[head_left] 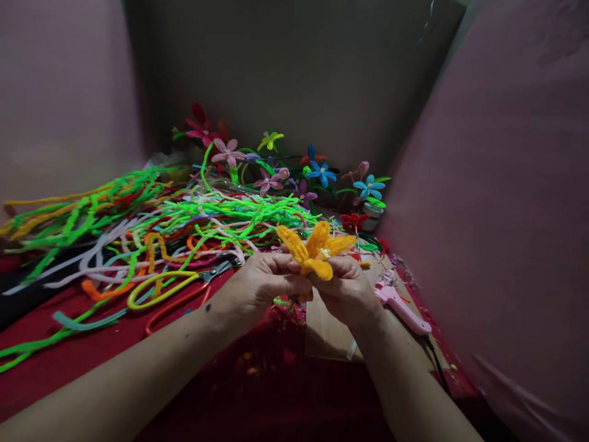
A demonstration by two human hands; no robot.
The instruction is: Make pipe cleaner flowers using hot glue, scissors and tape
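Note:
An orange pipe-cleaner flower [317, 250] with pale stamens at its centre is held up in the middle of the view. My left hand [271, 279] pinches it from the left, thumb and fingers closed at its base. From the right, my right hand [347, 285] is closed on the same flower just under the petals. The fingertips of both hands nearly meet, and the flower's underside is mostly hidden behind them. Scissors [188, 285] with one yellow and one red handle lie beside my left wrist.
Loose pipe cleaners [221, 215] in many colours are heaped at the left and centre. Finished flowers [322, 174] stand along the back. A pink glue gun [405, 310] with a black cord rests on a board [326, 334] at right. Red cloth [257, 380] covers the table.

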